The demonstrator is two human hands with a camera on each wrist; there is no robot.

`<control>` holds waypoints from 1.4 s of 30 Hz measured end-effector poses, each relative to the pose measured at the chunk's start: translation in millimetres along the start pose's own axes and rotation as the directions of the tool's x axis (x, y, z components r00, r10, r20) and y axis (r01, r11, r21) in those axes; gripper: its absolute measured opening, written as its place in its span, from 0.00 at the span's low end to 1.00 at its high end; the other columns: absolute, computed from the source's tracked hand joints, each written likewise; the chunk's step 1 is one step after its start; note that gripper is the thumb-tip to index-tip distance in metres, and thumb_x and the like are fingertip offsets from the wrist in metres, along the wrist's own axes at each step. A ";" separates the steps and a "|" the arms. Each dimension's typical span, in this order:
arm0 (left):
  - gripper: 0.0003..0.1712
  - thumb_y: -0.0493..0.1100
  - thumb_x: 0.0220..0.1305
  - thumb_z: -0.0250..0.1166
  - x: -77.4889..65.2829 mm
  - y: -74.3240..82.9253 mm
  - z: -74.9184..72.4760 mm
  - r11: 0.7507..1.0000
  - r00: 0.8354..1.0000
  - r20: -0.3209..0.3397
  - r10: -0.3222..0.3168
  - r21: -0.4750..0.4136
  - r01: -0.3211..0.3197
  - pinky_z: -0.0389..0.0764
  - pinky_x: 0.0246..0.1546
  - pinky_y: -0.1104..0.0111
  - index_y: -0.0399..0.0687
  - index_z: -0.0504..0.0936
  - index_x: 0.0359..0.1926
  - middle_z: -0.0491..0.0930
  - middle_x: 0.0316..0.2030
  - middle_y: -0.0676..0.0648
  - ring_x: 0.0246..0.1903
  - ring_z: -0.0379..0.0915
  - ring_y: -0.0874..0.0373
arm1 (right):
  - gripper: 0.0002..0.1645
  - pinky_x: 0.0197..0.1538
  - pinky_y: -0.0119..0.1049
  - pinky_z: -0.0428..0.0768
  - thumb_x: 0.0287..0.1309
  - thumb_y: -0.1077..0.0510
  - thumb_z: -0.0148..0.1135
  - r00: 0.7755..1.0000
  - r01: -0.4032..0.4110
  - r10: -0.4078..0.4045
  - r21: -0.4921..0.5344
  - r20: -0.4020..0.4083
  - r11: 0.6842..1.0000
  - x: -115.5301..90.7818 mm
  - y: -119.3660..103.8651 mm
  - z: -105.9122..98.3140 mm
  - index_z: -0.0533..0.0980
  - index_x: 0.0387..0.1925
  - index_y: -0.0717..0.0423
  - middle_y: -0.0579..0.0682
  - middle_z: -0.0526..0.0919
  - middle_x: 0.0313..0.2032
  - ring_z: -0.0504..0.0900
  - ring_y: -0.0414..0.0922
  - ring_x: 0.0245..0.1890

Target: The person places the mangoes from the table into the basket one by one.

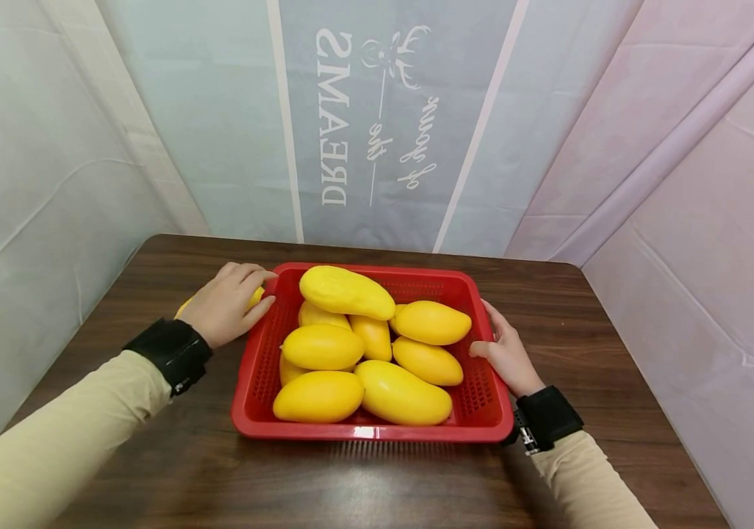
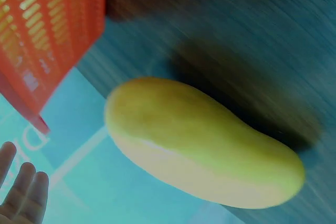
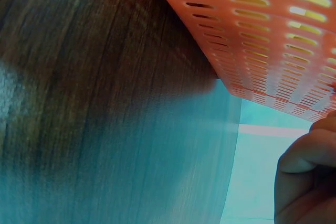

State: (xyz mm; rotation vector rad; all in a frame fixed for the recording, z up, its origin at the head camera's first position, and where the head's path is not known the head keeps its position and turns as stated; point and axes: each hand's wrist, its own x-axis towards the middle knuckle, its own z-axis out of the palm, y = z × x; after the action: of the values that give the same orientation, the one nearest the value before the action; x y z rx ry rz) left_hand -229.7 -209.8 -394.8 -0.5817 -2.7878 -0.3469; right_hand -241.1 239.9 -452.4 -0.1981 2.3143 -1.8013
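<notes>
A red plastic basket [image 1: 372, 432] with slotted walls stands on the table, holding several yellow mangoes [image 1: 403, 393]. At its right side, my right hand [image 1: 508, 353] grips the rim, thumb over the edge. The right wrist view shows its curled fingers [image 3: 307, 169] beside the slotted wall. My left hand [image 1: 226, 303] is at the basket's upper left, its fingertips by the rim; whether they touch it I cannot tell. Another mango [image 2: 205, 142] lies outside the basket on the left, mostly hidden behind the left hand in the head view. The left fingers [image 2: 23, 192] look straight and apart from it.
The dark wooden table [image 1: 152, 455] ends at a back edge close behind the basket. A grey-blue cloth with lettering [image 1: 334, 117] hangs behind it. Pale cloth walls [image 1: 701, 294] stand on both sides.
</notes>
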 end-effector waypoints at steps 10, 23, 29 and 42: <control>0.31 0.52 0.67 0.62 -10.4 -34.7 6.5 0.988 0.988 0.050 -0.148 0.052 0.146 0.71 0.59 0.41 0.38 0.71 0.64 0.72 0.59 0.32 0.59 0.65 0.35 | 0.51 0.48 0.52 0.83 0.59 0.70 0.52 1.000 0.000 0.000 0.003 0.003 1.000 0.2 -0.1 -0.1 0.44 0.79 0.47 0.66 0.65 0.69 0.80 0.59 0.57; 0.42 0.58 0.65 0.63 -21.9 -61.6 18.8 0.961 0.957 0.121 -0.264 0.116 0.250 0.69 0.58 0.36 0.40 0.62 0.71 0.66 0.64 0.30 0.61 0.62 0.29 | 0.52 0.49 0.52 0.83 0.57 0.70 0.52 1.000 -0.012 0.012 0.002 -0.007 1.000 0.7 -1.3 1.1 0.44 0.79 0.46 0.67 0.67 0.68 0.81 0.58 0.56; 0.44 0.59 0.63 0.65 -26.0 -70.2 27.4 0.958 0.957 0.101 -0.272 0.120 0.259 0.69 0.57 0.35 0.40 0.62 0.72 0.66 0.63 0.29 0.59 0.63 0.26 | 0.51 0.49 0.52 0.83 0.58 0.70 0.52 1.000 -0.010 0.010 0.004 -0.006 1.000 0.5 -0.3 1.1 0.44 0.79 0.46 0.67 0.66 0.68 0.80 0.60 0.57; 0.51 0.63 0.60 0.66 -31.5 -79.0 39.7 0.948 0.940 0.124 -0.318 0.078 0.310 0.67 0.57 0.33 0.37 0.59 0.73 0.64 0.63 0.26 0.60 0.59 0.24 | 0.51 0.48 0.53 0.83 0.58 0.70 0.52 1.000 -0.015 0.015 0.002 -0.010 1.000 0.4 -0.8 1.1 0.44 0.79 0.47 0.67 0.67 0.67 0.81 0.59 0.56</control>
State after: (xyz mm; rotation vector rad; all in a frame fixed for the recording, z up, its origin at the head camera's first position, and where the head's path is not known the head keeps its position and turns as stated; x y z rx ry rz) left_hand -243.5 -279.9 -455.5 -0.1471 -3.0126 -0.2982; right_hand -241.2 238.6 -451.9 -0.1719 2.3143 -1.8014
